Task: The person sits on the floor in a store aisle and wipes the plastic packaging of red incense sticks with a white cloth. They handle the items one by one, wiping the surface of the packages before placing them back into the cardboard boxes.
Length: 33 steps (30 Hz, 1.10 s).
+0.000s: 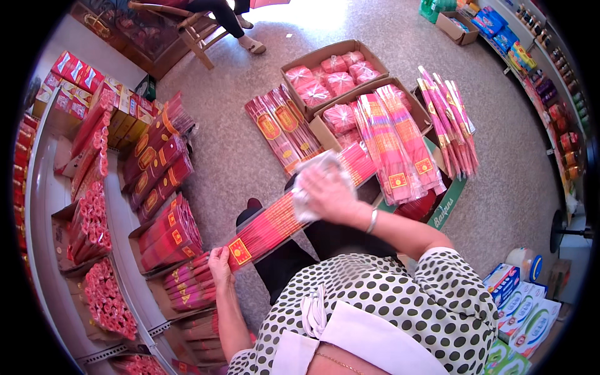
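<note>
White glare washes out the floor [306, 22] at the top. Motion blurs the white cloth [325, 161]. Shelves [39, 200] curve toward the black rim.

A long pink plastic-sleeved pack [270, 230] lies slantwise from the left hand [221, 267], passing beneath the white cloth [305, 203] under the right hand [334, 195]. Ahead, a brown cardboard box [317, 59] holds pink paper-wrapped bundles [340, 82]; flat pink plastic packs [382, 150] lie across a nearer brown cardboard box [321, 134] and, seemingly, a partly hidden green carton [447, 203]. Grey metal shelving [125, 244] stands left.
</note>
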Each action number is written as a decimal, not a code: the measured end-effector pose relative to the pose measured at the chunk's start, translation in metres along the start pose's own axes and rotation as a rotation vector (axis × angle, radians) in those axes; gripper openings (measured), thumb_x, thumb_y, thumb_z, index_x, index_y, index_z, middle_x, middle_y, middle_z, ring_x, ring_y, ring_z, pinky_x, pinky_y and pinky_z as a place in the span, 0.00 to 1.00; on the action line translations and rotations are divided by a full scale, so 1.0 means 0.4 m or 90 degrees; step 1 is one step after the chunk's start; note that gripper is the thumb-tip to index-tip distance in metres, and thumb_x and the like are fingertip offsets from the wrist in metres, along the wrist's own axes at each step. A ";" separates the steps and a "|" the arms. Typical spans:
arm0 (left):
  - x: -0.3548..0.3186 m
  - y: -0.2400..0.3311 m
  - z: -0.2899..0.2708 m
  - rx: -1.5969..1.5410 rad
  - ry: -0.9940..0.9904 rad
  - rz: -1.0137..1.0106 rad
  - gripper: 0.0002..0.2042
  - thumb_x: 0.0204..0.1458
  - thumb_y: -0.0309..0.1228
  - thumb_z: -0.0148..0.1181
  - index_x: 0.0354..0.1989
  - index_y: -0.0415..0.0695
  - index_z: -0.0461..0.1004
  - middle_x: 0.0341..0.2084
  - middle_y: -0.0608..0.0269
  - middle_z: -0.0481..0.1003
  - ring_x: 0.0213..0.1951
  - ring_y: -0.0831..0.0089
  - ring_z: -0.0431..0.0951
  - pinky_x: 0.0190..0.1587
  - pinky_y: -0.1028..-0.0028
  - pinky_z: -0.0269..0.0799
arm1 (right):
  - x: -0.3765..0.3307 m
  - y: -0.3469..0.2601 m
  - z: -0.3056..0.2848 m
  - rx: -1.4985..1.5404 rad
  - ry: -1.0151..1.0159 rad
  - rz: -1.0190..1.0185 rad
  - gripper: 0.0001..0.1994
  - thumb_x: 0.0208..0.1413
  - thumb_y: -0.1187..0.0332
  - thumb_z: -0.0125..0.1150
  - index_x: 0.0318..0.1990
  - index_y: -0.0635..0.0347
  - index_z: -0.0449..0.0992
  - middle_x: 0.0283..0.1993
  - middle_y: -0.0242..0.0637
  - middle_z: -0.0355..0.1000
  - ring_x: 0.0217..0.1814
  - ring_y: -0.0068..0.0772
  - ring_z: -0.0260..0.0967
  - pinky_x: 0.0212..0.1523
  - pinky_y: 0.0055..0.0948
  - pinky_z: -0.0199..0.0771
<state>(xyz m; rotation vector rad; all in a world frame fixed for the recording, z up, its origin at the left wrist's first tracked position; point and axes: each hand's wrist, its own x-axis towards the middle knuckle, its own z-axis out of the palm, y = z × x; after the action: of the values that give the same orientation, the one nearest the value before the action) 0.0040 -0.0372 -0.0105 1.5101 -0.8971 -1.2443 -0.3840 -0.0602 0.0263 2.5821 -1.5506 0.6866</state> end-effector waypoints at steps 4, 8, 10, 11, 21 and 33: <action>0.009 0.010 0.001 0.012 -0.005 0.027 0.04 0.51 0.27 0.56 0.31 0.40 0.68 0.27 0.66 0.71 0.28 0.81 0.70 0.34 0.80 0.68 | -0.083 0.198 0.012 -0.021 0.053 0.270 0.23 0.48 0.56 0.53 0.50 0.60 0.67 0.56 0.44 0.62 0.59 0.43 0.58 0.57 0.58 0.45; 0.011 0.036 0.021 -0.008 -0.033 0.034 0.05 0.51 0.27 0.56 0.30 0.41 0.68 0.26 0.67 0.71 0.28 0.81 0.70 0.34 0.80 0.69 | -0.115 0.282 -0.017 0.385 0.155 0.450 0.20 0.46 0.68 0.58 0.49 0.63 0.67 0.48 0.46 0.67 0.49 0.38 0.65 0.48 0.32 0.65; 0.012 0.042 0.013 -0.037 -0.039 0.018 0.05 0.51 0.28 0.56 0.31 0.42 0.67 0.26 0.67 0.70 0.27 0.80 0.71 0.34 0.80 0.70 | -0.123 0.301 -0.022 0.624 0.153 0.551 0.18 0.47 0.71 0.57 0.48 0.64 0.68 0.43 0.42 0.70 0.43 0.30 0.68 0.42 0.25 0.68; 0.005 0.054 0.008 -0.055 -0.048 0.009 0.05 0.51 0.27 0.56 0.31 0.43 0.67 0.26 0.67 0.71 0.27 0.79 0.71 0.34 0.79 0.70 | -0.117 0.293 -0.034 0.711 0.158 0.575 0.17 0.48 0.71 0.57 0.47 0.64 0.69 0.41 0.39 0.70 0.41 0.26 0.68 0.40 0.23 0.68; -0.037 0.025 -0.076 -0.093 -0.027 -0.058 0.05 0.49 0.26 0.58 0.31 0.41 0.68 0.26 0.66 0.71 0.27 0.78 0.72 0.33 0.78 0.71 | -0.109 0.229 -0.065 0.641 0.080 0.460 0.19 0.48 0.71 0.58 0.49 0.66 0.67 0.41 0.42 0.70 0.43 0.32 0.68 0.43 0.28 0.68; -0.074 0.040 -0.112 -0.215 -0.031 -0.164 0.11 0.56 0.35 0.49 0.36 0.39 0.70 0.33 0.59 0.74 0.35 0.70 0.76 0.41 0.69 0.72 | 0.134 -0.054 -0.064 0.346 0.137 -0.003 0.22 0.40 0.73 0.60 0.47 0.67 0.67 0.40 0.50 0.69 0.41 0.49 0.67 0.44 0.42 0.66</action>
<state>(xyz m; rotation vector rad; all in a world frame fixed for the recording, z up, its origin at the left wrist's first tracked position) 0.0418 -0.0042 0.0144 1.3543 -0.4988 -1.5376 -0.3533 -0.0871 0.0745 2.7227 -1.4450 1.5121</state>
